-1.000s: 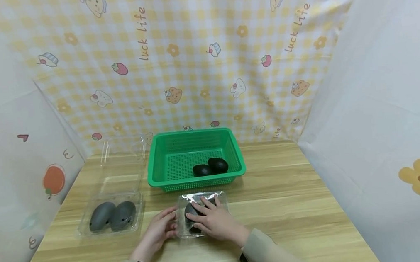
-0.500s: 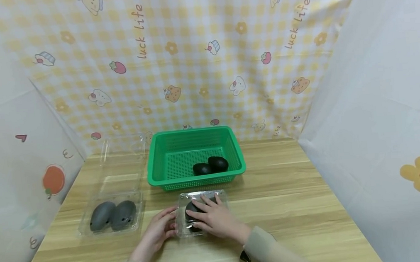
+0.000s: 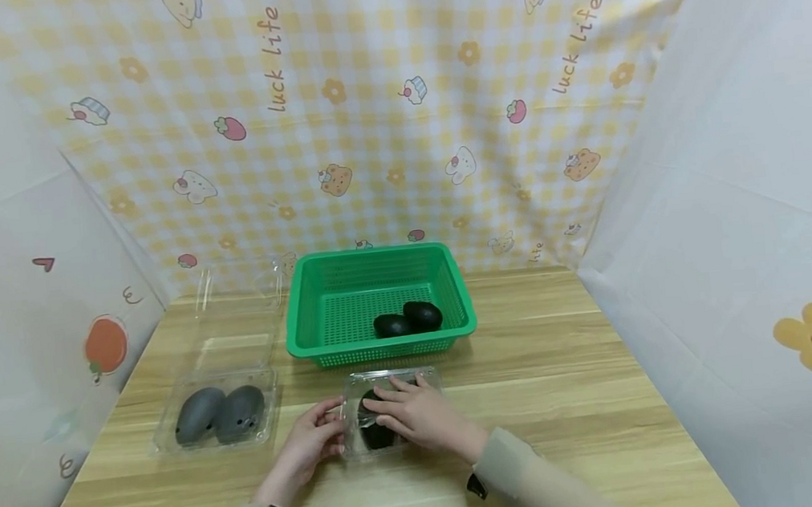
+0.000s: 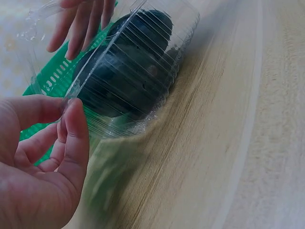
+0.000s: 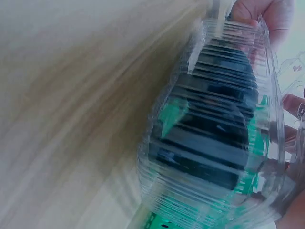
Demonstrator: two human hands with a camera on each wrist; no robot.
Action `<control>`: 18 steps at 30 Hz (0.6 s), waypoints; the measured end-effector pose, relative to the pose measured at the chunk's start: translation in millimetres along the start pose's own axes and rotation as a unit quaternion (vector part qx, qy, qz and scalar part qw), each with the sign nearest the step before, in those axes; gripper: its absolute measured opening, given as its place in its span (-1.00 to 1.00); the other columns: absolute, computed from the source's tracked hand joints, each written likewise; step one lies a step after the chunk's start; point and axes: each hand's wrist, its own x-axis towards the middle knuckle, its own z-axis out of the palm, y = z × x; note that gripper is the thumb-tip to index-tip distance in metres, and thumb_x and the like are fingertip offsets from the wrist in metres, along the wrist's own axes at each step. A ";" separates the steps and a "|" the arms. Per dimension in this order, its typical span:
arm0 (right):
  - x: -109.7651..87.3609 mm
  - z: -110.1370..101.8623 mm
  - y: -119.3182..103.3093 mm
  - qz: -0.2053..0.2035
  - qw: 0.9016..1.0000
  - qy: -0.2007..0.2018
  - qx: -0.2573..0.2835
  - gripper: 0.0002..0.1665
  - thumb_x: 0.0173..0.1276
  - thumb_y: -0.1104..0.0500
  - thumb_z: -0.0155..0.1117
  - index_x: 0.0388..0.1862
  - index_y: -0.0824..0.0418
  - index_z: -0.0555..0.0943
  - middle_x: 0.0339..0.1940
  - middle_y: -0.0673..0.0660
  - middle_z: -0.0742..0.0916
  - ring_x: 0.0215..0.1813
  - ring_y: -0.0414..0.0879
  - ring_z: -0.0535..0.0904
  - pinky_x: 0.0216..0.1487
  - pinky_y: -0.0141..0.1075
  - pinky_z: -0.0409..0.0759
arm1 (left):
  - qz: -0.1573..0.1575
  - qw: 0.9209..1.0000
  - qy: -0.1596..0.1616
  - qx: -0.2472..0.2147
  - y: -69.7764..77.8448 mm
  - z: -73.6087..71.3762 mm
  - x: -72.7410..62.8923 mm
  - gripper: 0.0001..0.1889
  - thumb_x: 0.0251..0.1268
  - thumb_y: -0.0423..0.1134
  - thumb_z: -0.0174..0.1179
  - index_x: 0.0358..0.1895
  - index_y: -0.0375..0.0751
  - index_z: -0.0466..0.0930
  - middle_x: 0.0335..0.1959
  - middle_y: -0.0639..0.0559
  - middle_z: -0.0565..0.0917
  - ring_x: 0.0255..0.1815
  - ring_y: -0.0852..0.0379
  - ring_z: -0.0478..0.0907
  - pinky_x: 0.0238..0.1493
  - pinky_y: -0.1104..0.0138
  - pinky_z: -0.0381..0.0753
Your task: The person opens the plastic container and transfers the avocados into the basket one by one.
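Note:
In front of the green basket, a clear plastic clamshell box [image 3: 356,449] holds dark avocados [image 3: 374,435]. My left hand [image 3: 308,446] is at its left side; in the left wrist view the thumb and forefinger [image 4: 76,119] pinch the box's rim. My right hand [image 3: 428,418] lies over the top of the box with fingers spread and fairly straight, hiding part of the contents. Through the ribbed plastic wall, the right wrist view shows dark avocados [image 5: 205,138] side by side. Whether the lid sits fully down is hard to tell.
A green plastic basket [image 3: 385,345] with two dark avocados [image 3: 422,316] stands behind the box. To the left, another clear clamshell [image 3: 270,426] lies with its lid folded back, holding two greyish avocado-shaped fruits [image 3: 240,413]. All rest on a wooden table [image 3: 557,401].
My right hand has shifted slightly right and away over the box, uncovering more of the left avocado. The left hand's fingers have closed in on the rim.

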 end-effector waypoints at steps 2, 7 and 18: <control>0.8 -1.8 1.0 0.000 1.000 -0.001 0.008 -0.43 0.59 -0.18 -0.31 0.40 -0.10 0.43 0.33 0.01 0.52 0.36 0.10 0.38 0.25 0.20 0.35 | -0.001 1.000 0.004 0.001 0.2 0.8 0.1 -0.46 0.26 -0.54 0.08 0.33 -0.49 0.26 -0.35 0.01 0.51 -0.47 0.19 0.45 -0.53 0.40 0.56; 3.8 -5.0 3.4 -0.002 1.000 -0.005 0.021 -0.45 0.59 -0.16 -0.27 0.38 -0.07 0.45 0.30 0.00 0.54 0.33 0.09 0.42 0.24 0.17 0.39 | -0.003 1.000 0.014 0.003 0.4 2.0 -0.2 -0.47 0.26 -0.54 0.08 0.33 -0.47 0.28 -0.36 0.02 0.51 -0.48 0.18 0.45 -0.54 0.37 0.56; 11.1 -17.3 8.1 -0.022 1.000 0.006 0.016 -0.52 0.58 -0.12 -0.15 0.30 -0.06 0.54 0.19 -0.01 0.63 0.20 -0.03 0.55 0.11 -0.13 0.56 | -0.005 1.000 0.011 -0.005 0.8 3.4 -1.2 -0.48 0.27 -0.53 0.10 0.32 -0.47 0.28 -0.34 -0.03 0.51 -0.48 0.16 0.47 -0.54 0.36 0.57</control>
